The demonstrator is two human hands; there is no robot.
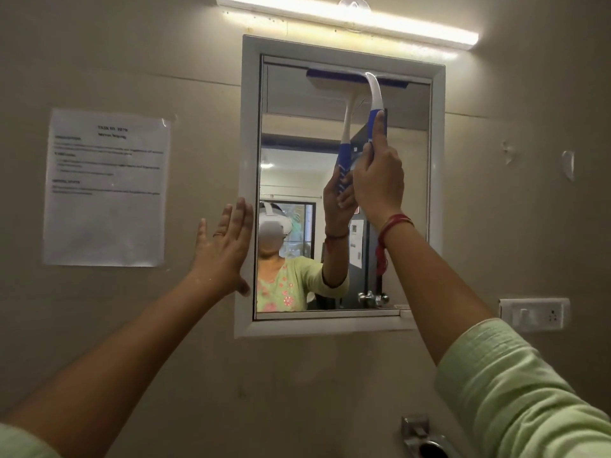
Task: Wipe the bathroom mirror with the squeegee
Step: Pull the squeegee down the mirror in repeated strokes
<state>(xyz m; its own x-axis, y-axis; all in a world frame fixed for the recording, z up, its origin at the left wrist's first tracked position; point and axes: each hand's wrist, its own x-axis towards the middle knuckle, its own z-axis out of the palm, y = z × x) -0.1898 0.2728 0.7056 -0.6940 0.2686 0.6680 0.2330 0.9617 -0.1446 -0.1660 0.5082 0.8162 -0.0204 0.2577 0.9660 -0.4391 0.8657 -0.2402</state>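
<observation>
A white-framed rectangular bathroom mirror was set into a beige wall. A white and blue plastic squeegee was pressed against the glass near the top of the mirror. Its blue blade ran level from side to side just under the upper edge of the frame, in the right half of the glass. Its long axis was nearly upright: the curved white neck rose to the blade and the blue handle pointed down, leaning slightly to the right.

The right hand was raised in front of the mirror's right half. Its grip was wrapped closed around the blue lower part of the handle, with one finger stretched up along the handle toward the blade. A red thread bracelet circled the wrist, and a pale green sleeve covered the forearm below and to the right of the mirror.

The left hand was flat and spread wide, holding nothing, with fingers pointing up. It lay against the wall at the mirror's left frame edge, its thumb side overlapping the frame.

A long glowing tube light ran above the mirror. A white printed paper sheet was stuck to the wall left of the mirror. A white switch plate sat to the right of the mirror's lower corner.
</observation>
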